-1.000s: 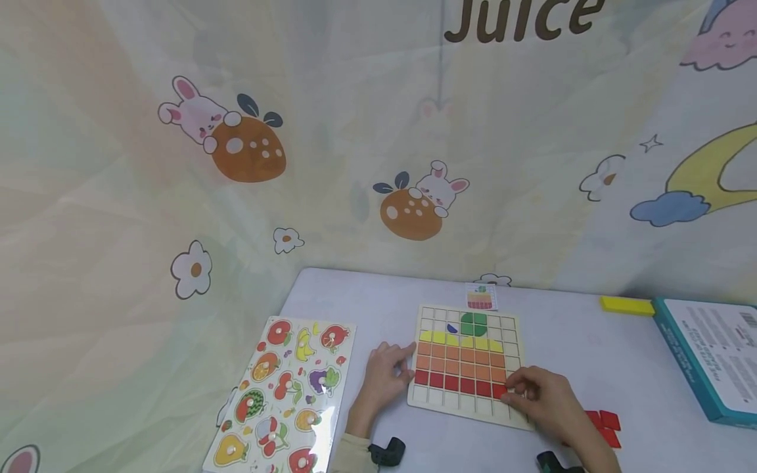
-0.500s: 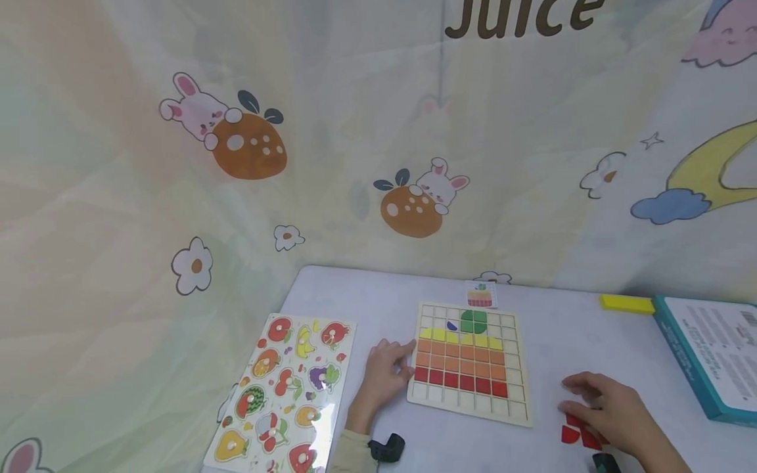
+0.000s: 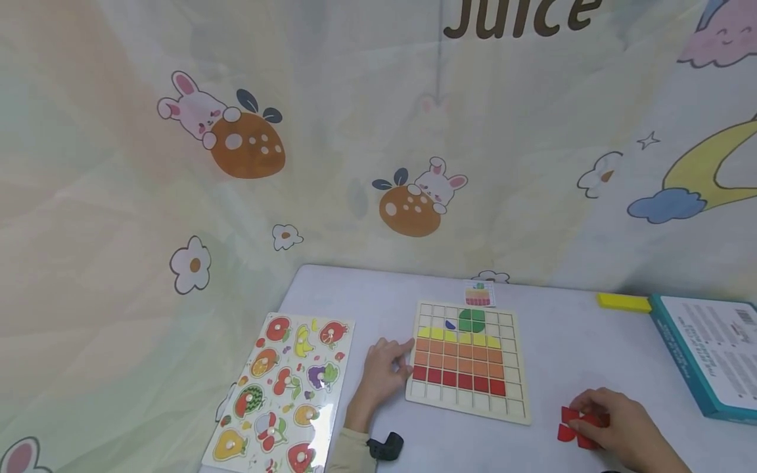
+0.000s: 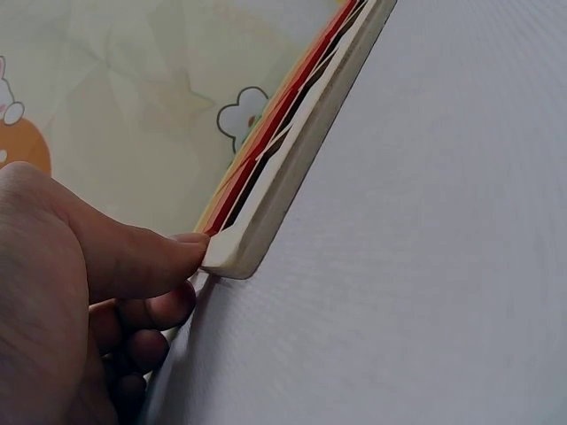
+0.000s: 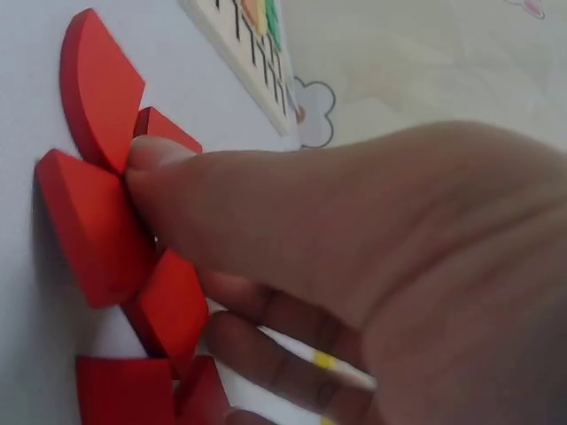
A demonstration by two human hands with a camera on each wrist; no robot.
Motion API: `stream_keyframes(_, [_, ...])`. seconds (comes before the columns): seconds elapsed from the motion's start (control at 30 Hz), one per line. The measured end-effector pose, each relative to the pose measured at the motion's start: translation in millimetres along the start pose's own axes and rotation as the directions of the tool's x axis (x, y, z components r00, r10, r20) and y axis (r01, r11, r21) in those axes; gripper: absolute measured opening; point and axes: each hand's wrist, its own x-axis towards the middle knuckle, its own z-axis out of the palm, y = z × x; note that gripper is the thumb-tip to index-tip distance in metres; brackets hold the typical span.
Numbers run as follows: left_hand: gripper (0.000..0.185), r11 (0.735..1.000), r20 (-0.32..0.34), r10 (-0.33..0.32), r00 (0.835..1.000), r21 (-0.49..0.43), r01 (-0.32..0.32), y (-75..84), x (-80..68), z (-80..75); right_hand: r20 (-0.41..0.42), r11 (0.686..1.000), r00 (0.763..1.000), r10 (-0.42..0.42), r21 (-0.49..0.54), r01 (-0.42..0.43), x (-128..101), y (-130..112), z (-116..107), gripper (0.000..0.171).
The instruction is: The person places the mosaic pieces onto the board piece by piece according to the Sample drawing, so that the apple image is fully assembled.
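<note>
Since a second ago, right hand [image 3: 621, 427] has left the lower right corner of the grid board [image 3: 520, 410] and now rests on the table [image 3: 562, 335] to the right of that board, over a cluster of red pieces [image 3: 569, 424]. Fingers curled down onto the pieces; thumb tip presses where two meet. Whether the grip has closed on any one piece cannot be told. Left hand [image 3: 381, 374] unchanged at the board's left edge, thumb [image 4: 146, 257] flat against its rounded corner, other fingers tucked under; grip narrow, bracing the edge.

Board: pale wood, square, with a ruled grid. Filled rows run yellow, orange, red, green on top. Red pieces: flat, matte, some square, some with one curved side.

Right hand covers part of the cluster; the count is unclear. Fruit puzzle [image 3: 284, 387] lies left of the board, its lower end cut off. Teal box [image 3: 704, 355] far right is cut off too.
</note>
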Motion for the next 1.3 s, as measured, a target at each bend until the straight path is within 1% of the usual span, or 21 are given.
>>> stream_keyframes(0.1, [0.053,1.000,0.002,0.000,1.000,-0.003,0.000,-0.8,-0.3,-0.3,-0.001,1.000,1.000,0.007,-0.006,-0.007,0.4,-2.5,1.1,0.046])
stream_keyframes(0.2, [0.053,1.000,0.005,0.002,1.000,-0.006,-0.002,-0.9,-0.9,-0.5,-0.010,1.000,1.000,0.005,0.013,-0.005,-0.8,-4.9,3.4,0.038])
stream_keyframes(0.3, [0.053,1.000,0.001,0.007,1.000,-0.007,-0.007,0.0,-0.9,-1.0,-0.049,0.999,0.999,-0.007,0.048,0.010,-2.5,-9.1,6.4,0.033])
stream_keyframes(0.37, [0.052,1.000,-0.005,0.008,1.000,-0.008,-0.008,0.7,-1.0,-1.0,-0.089,0.997,0.996,-0.030,0.068,0.036,-3.5,-13.0,8.0,0.035])
stream_keyframes(0.47, [0.052,1.000,-0.014,0.014,1.000,-0.006,-0.014,0.7,-0.8,-0.6,-0.141,0.993,0.987,-0.078,0.081,0.090,-3.3,-21.7,9.1,0.042])
stream_keyframes(0.53, [0.052,1.000,-0.018,0.019,1.000,-0.006,-0.019,0.2,-0.9,-0.4,-0.161,0.989,0.982,-0.100,0.090,0.115,-3.0,-30.3,10.2,0.044])
stream_keyframes(0.63, [0.052,1.000,-0.023,0.027,0.999,-0.001,-0.027,-1.1,-0.9,0.2,-0.173,0.982,0.975,-0.138,0.103,0.157,-2.2,-45.3,14.4,0.038])
stream_keyframes(0.73, [0.052,1.000,-0.023,0.030,0.999,0.001,-0.030,-1.9,-0.7,1.2,-0.197,0.970,0.962,-0.190,0.116,0.216,-2.7,-58.3,21.2,0.032])
stream_keyframes(0.8, [0.052,0.999,-0.020,0.035,0.999,-0.003,-0.035,-2.1,-0.2,1.8,-0.224,0.964,0.948,-0.225,0.093,0.251,-2.0,-63.0,24.3,0.030])
stream_keyframes(0.83, [0.053,0.999,-0.017,0.037,0.999,-0.004,-0.037,-1.8,-0.1,2.2,-0.237,0.964,0.944,-0.230,0.081,0.255,-1.5,-63.2,25.2,0.032])
stream_keyframes(0.87, [0.052,0.999,-0.013,0.038,0.999,-0.007,-0.039,-1.7,0.1,2.7,-0.244,0.968,0.945,-0.220,0.069,0.243,-0.7,-62.4,25.1,0.034])
stream_keyframes(0.93, [0.052,0.999,-0.007,0.044,0.999,-0.005,-0.044,-1.6,0.5,3.4,-0.240,0.980,0.953,-0.185,0.033,0.198,2.2,-56.8,23.1,0.038])
stream_keyframes(1.03, [0.052,0.999,0.000,0.033,0.999,0.006,-0.033,-2.2,0.6,3.7,-0.195,0.992,0.973,-0.122,-0.007,0.123,6.8,-42.1,18.3,0.045])
stream_keyframes(1.1, [0.053,1.000,0.007,0.021,1.000,0.012,-0.021,-3.2,0.5,3.7,-0.172,0.995,0.980,-0.099,-0.023,0.096,7.8,-31.5,15.3,0.049])
stream_keyframes(1.2, [0.053,1.000,0.018,0.000,1.000,0.011,0.000,-4.8,0.4,3.4,-0.140,0.998,0.988,-0.066,-0.012,0.065,4.0,-20.2,11.3,0.057])
stream_keyframes(1.3, [0.054,1.000,0.027,-0.015,1.000,0.007,0.015,-5.1,0.2,2.2,-0.090,0.999,0.995,-0.051,0.008,0.052,-1.8,-13.6,11.9,0.060])
